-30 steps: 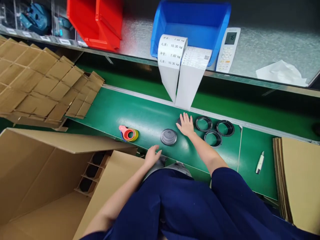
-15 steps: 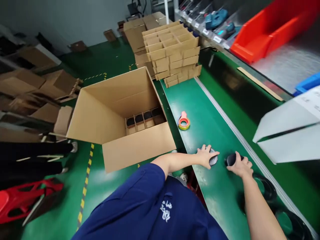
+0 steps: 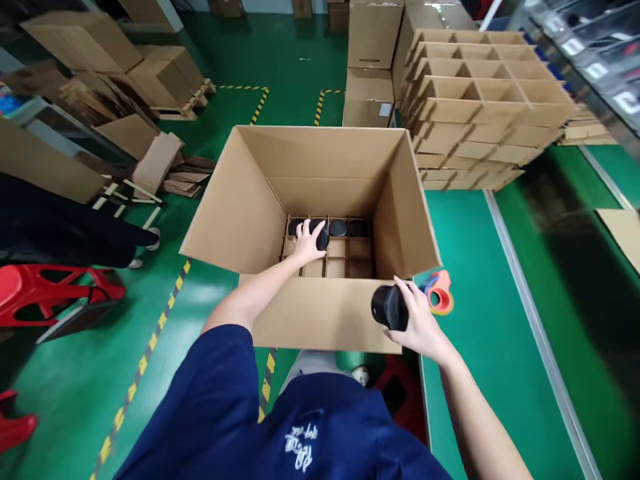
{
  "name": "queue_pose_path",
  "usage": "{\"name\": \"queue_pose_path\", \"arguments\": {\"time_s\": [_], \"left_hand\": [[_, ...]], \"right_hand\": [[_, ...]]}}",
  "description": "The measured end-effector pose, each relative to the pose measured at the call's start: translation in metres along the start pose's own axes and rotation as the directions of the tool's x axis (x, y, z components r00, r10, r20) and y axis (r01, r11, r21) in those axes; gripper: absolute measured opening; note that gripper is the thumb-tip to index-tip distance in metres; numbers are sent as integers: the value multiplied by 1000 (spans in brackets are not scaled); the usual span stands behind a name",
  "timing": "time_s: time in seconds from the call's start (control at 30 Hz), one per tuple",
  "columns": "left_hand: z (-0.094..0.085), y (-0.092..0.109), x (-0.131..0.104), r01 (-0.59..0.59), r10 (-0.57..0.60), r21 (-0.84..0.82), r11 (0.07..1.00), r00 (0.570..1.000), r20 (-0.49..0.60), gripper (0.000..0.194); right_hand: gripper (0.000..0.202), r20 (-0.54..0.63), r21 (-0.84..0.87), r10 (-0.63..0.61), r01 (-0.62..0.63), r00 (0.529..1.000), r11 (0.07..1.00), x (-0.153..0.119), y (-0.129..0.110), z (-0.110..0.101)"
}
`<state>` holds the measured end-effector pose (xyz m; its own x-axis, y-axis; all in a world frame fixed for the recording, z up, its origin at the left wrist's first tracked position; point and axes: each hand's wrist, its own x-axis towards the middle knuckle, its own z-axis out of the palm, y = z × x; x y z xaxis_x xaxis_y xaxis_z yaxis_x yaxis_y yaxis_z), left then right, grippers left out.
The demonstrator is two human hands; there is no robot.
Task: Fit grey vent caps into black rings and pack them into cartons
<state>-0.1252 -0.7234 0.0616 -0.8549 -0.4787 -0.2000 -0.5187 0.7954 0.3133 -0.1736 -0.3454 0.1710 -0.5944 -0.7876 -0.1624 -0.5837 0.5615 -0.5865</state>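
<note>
A large open cardboard box [image 3: 325, 313] stands before me with a cardboard divider [image 3: 336, 249] inside. Several black cylinders occupy the divider's far row, one black cylinder [image 3: 339, 229] showing its round top. My left hand [image 3: 307, 244] reaches into the box, its fingers wrapped round a black cylinder [image 3: 323, 240] at the cells on the left; how deep that cylinder sits I cannot tell. Above the box's near right flap, my right hand [image 3: 419, 323] grips another black cylinder [image 3: 389, 308], tilted on its side. Its fingertips are partly hidden behind it.
A tape dispenser [image 3: 440, 293] lies on the green bench [image 3: 480, 280] right of the box. Stacked cardboard dividers [image 3: 480, 127] stand at the back right. On the left are a red stool [image 3: 60, 293] and a person's dark-trousered legs [image 3: 75, 230].
Both hands have moved left from the bench to the box, carrying black cylinders. The left is now inside the box, the right over its near flap. My view has turned left.
</note>
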Motion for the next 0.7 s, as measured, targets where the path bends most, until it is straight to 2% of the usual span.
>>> {"name": "queue_pose_path", "arguments": {"time_s": [0.07,0.17,0.23,0.3,0.4,0.47,0.57,0.7], "left_hand": [[12,-54,40,81,-88,70,994,992,94,106],[51,-122,81,140,-157,91,986,965,211,108],[82,-155,99,159,-184,109,981,941,283,110],[113,-178,113,159,-191,119,980,920,342,111],[151,-200,129,127,-163,114,985,898,410,112],[171,-210,136,103,-140,105,989,885,445,111],[196,-222,142,77,-108,84,993,875,472,112],[227,-239,139,16,-25,26,1000,898,440,105]], "right_hand": [[114,33,-71,-28,31,999,997,94,-16,29],[117,169,-229,69,-29,983,973,225,-16,104],[120,296,-347,175,-65,939,936,294,-8,166],[124,398,-428,242,-55,885,902,346,1,227],[129,472,-457,268,-27,840,889,396,14,304],[131,482,-466,267,-14,835,885,416,23,341],[132,475,-475,246,11,845,880,431,39,382],[124,470,-433,168,60,867,899,426,65,413]]}}
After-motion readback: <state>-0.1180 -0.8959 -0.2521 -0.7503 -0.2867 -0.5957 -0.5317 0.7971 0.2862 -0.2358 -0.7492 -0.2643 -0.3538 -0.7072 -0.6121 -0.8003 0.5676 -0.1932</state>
